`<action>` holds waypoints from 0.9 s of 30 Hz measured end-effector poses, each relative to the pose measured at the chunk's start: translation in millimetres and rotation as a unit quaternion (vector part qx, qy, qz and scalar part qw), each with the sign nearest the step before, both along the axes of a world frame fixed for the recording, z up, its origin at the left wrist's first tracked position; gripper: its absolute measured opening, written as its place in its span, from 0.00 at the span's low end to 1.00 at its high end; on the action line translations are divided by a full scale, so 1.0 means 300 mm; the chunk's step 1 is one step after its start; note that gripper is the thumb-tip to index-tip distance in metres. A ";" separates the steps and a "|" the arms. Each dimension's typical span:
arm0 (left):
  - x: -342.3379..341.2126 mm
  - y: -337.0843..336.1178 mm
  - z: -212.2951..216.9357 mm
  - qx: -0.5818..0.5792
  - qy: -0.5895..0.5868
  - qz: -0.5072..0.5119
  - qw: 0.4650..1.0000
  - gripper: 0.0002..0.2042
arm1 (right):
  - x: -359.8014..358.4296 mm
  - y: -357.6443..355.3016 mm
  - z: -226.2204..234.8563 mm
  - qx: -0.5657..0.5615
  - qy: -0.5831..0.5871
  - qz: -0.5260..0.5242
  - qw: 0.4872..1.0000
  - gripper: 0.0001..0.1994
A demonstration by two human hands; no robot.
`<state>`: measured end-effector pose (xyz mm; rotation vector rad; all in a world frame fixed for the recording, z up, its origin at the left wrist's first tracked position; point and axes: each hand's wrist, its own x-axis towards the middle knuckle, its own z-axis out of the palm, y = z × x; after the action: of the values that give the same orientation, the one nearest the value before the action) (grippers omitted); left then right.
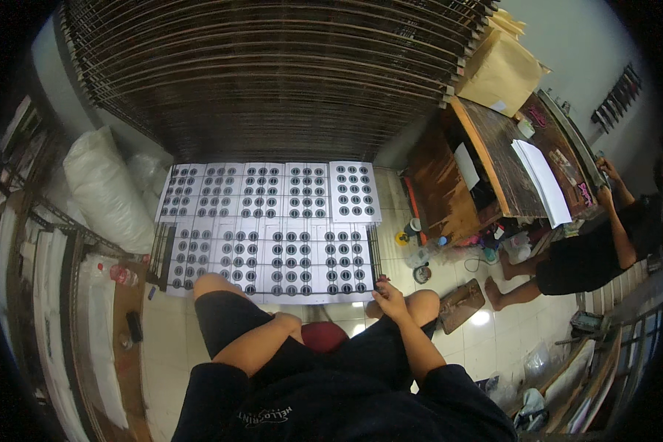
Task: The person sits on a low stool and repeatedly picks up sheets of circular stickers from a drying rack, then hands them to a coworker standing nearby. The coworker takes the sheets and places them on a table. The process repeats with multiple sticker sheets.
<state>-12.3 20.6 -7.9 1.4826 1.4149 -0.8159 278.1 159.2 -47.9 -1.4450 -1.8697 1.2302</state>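
Two rows of white printed sheets (296, 223) with dark round marks lie on a low wire drying rack (374, 254) in front of me. My right hand (392, 300) is at the rack's near right corner. Its fingers are curled round that corner, beside a small reddish-brown end piece. My left hand (289, 323) rests low at the inner side of my left thigh, away from the sheets. Its fingers are mostly hidden. Between my legs shows a dark red rounded seat (324, 337).
Many raised wire racks (265, 81) hang over the far side. At right, another person (589, 250) works at a wooden table (486, 147) bearing a paper stack (541, 180). Jars and a wooden board (462, 303) lie on the floor. A white sack (110, 191) leans at left.
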 end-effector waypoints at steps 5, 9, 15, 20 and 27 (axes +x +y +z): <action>-0.037 -0.020 -0.102 0.016 -0.168 0.148 0.975 0.51 | -0.025 -0.024 0.131 -0.049 0.172 -0.069 0.981 0.16; -0.081 0.049 -0.099 0.064 -0.237 0.229 0.942 0.48 | 0.025 0.005 0.374 -0.076 0.193 -0.164 0.964 0.15; -0.119 0.042 -0.154 0.152 -0.210 0.319 0.912 0.43 | 0.298 0.221 0.674 0.121 0.319 -0.313 0.886 0.12; -0.122 0.050 -0.147 0.138 -0.217 0.305 0.917 0.42 | 0.531 0.360 0.903 0.177 0.403 -0.407 0.800 0.15; -0.094 0.025 -0.004 0.156 -0.197 0.301 0.920 0.42 | 0.722 0.505 1.045 0.161 0.455 -0.407 0.776 0.42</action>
<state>-40.4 28.2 -9.1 1.2277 1.5954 0.0936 494.7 310.5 265.7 -0.9660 -0.6076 0.8299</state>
